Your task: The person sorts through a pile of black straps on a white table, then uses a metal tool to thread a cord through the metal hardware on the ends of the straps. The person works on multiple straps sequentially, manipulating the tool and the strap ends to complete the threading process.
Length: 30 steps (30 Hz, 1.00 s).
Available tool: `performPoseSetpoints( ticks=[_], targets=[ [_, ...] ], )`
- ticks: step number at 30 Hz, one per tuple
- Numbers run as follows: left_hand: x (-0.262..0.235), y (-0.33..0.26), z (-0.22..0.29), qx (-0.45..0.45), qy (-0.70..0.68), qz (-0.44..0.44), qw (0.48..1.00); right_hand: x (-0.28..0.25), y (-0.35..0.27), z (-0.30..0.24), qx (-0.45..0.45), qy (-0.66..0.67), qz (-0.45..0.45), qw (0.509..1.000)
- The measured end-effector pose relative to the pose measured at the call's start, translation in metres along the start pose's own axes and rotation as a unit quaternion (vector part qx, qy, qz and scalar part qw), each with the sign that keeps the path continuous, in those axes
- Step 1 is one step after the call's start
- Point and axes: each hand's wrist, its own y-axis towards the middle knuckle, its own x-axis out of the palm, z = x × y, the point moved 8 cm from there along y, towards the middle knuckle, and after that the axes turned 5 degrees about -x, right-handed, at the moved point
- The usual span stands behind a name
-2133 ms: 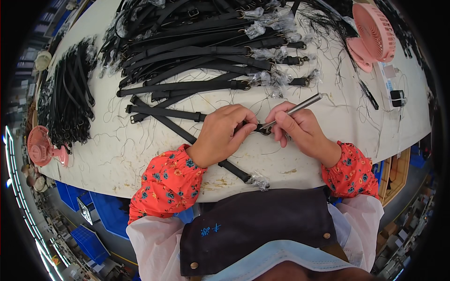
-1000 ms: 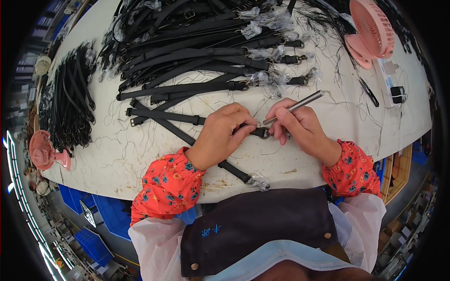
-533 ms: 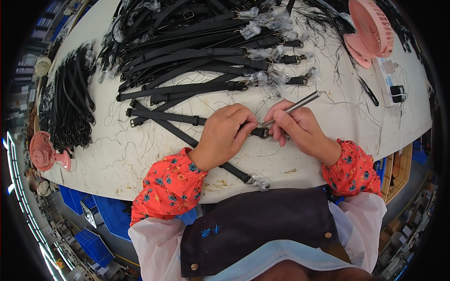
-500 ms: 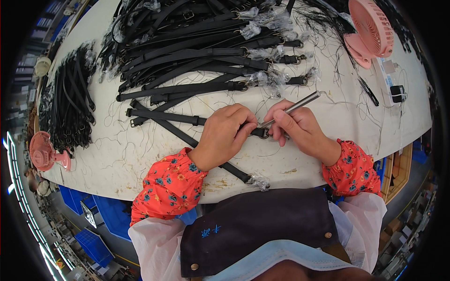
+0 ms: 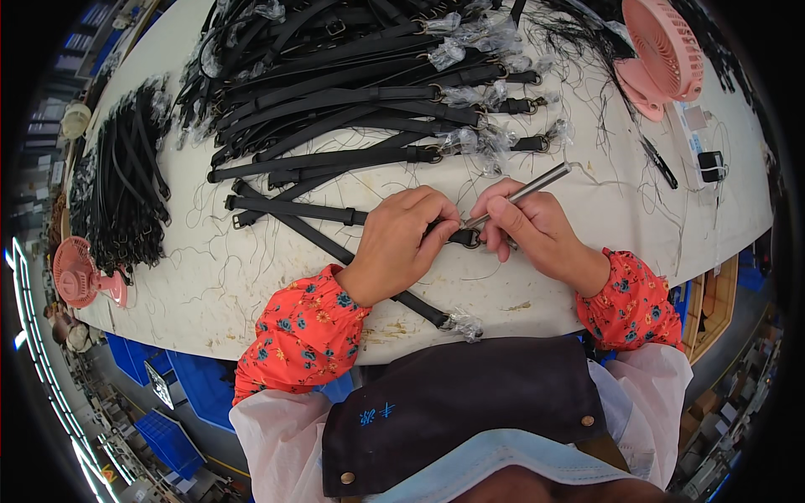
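Observation:
A black strap (image 5: 323, 210) runs under my left hand (image 5: 407, 241), whose thumb and fingers pinch it close to its metal ring (image 5: 472, 238). My right hand (image 5: 530, 229) is closed round a slim silver pen-shaped tool (image 5: 541, 182) with a cord at its upper end. The tool's tip points down at the strap beside my left fingertips; whether it touches cannot be made out. Another black strap (image 5: 419, 308) crosses beneath my left wrist, its near end wrapped in clear plastic (image 5: 463, 325).
A large heap of black straps (image 5: 335, 96) with plastic-wrapped ends fills the far side of the table (image 5: 537, 306). A smaller bundle (image 5: 130, 180) lies left. Pink fans (image 5: 667, 50) stand at far right and left. A black pen-like tool (image 5: 659, 163) and loose threads lie to the right.
The silver tool has tilted very slightly in my right hand. Otherwise both hands and the straps hold the same places.

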Motion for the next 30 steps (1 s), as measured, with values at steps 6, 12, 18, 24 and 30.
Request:
performPoseSetpoints(
  ticks=[6,12,18,24,30],
  targets=[
    [0.001,0.0,-0.002,-0.001,0.0,0.002,1.0,0.0,0.0,0.0,-0.012,0.003,0.0,1.0],
    [-0.001,-0.001,-0.005,-0.029,-0.032,0.011,0.999,-0.001,0.0,0.001,-0.006,0.015,0.002,1.0],
    [-0.025,-0.001,0.001,0.008,0.035,0.076,0.996,-0.006,-0.001,0.001,-0.025,0.045,0.044,0.998],
    [-0.009,-0.003,0.007,0.05,0.096,-0.045,0.993,-0.015,-0.007,-0.006,-0.095,0.087,0.068,0.989],
    [-0.007,-0.005,0.013,0.097,0.123,0.009,0.988,-0.032,-0.014,-0.038,-0.253,-0.026,0.133,0.958]
  ],
)
